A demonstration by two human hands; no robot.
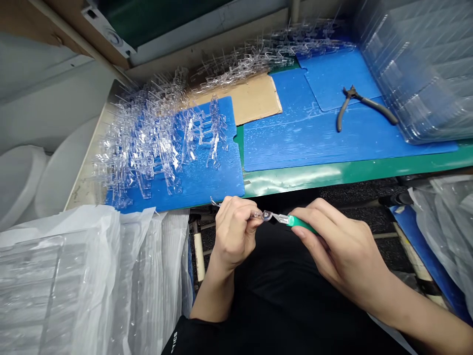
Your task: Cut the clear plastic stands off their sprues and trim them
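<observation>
Pinched in my left hand (234, 229) is a small clear plastic part (266, 215), mostly hidden by the fingers, with its rounded end sticking out to the right. My right hand (338, 241) is closed round the green handle of a craft knife (301, 223). The knife's metal tip points left and meets the clear part, or comes very close to it. Both hands are over my lap, just in front of the table's near edge. On the blue sheet beyond my left hand lies a heap of clear plastic parts (148, 143), several still joined on runners.
Nippers (351, 96) lie on the blue sheet (277, 143) at the right. Clear trays (417, 84) are stacked at the back right. More clear parts (251, 61) lie along the back, by cardboard (258, 98). Wrapped trays (55, 281) stand at the left.
</observation>
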